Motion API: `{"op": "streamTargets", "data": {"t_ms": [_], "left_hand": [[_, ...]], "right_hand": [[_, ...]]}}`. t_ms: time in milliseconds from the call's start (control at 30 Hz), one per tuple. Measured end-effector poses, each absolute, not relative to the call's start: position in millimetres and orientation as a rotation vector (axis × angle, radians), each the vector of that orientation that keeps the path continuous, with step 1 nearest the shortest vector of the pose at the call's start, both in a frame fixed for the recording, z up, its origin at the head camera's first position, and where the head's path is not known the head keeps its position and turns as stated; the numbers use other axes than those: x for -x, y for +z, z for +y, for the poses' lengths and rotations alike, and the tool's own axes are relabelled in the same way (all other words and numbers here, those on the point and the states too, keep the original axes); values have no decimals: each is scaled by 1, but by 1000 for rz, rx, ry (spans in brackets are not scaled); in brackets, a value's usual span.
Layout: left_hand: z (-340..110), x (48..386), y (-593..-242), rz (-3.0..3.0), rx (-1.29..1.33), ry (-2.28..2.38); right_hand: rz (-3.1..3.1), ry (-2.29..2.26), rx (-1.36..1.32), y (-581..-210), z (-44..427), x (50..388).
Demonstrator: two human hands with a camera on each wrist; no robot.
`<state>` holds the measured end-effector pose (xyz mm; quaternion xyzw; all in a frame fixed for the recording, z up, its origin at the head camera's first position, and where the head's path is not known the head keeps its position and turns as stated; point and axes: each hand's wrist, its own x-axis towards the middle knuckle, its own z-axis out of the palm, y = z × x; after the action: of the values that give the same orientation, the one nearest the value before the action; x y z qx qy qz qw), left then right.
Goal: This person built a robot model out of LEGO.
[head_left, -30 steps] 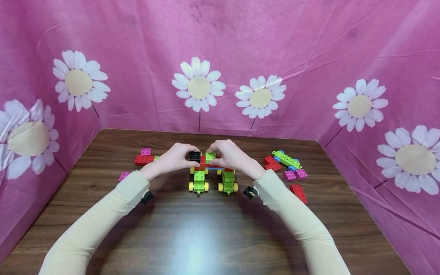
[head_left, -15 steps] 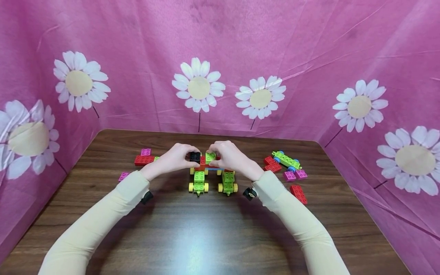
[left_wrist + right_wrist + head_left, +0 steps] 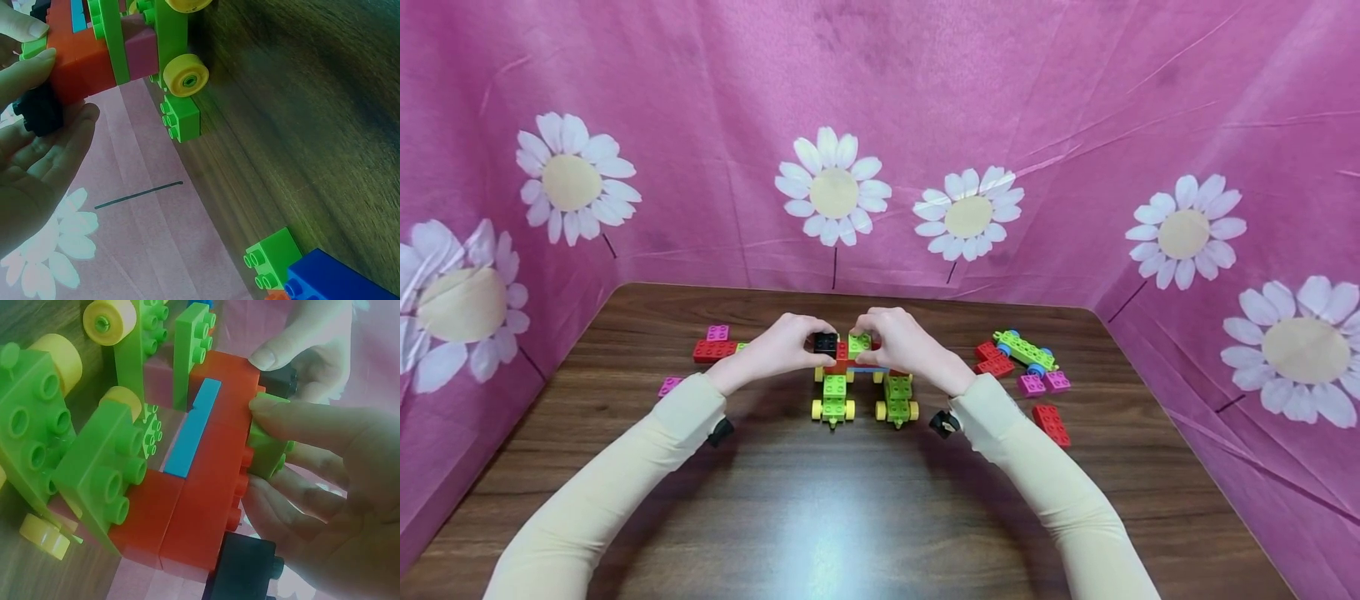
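Between both hands stands a brick build with long red bricks (image 3: 203, 494) across its top and a light blue strip (image 3: 194, 428) along them. My left hand (image 3: 778, 343) pinches a black brick (image 3: 825, 342) at the build's left end, thumb and fingers on opposite sides. With thumb and fingers my right hand (image 3: 906, 343) grips a light green brick (image 3: 267, 437) on the studs of the red bricks. A second black brick (image 3: 240, 569) shows at the other end in the right wrist view. Green wheeled bases (image 3: 833, 408) with yellow wheels carry the build.
At the left lie a red brick (image 3: 713, 351) and pink bricks (image 3: 718, 332), partly behind the left forearm. To the right are a green car base (image 3: 1024, 350) with blue wheels, red bricks (image 3: 994, 359), pink bricks (image 3: 1032, 384) and another red brick (image 3: 1051, 425).
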<state>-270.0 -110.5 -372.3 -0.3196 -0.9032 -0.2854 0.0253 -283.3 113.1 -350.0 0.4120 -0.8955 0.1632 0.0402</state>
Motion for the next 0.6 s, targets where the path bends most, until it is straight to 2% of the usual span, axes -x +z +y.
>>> {"op": "streamTargets", "data": {"t_ms": [400,600], "left_hand": [[-111,269,-372,-2798,979,-882],[-112,270,-371,-2793,987,-879]], "right_hand": [[-2768,527,-1230,-351,113,285],[-2767,484,-1310,-348,118,286]]}}
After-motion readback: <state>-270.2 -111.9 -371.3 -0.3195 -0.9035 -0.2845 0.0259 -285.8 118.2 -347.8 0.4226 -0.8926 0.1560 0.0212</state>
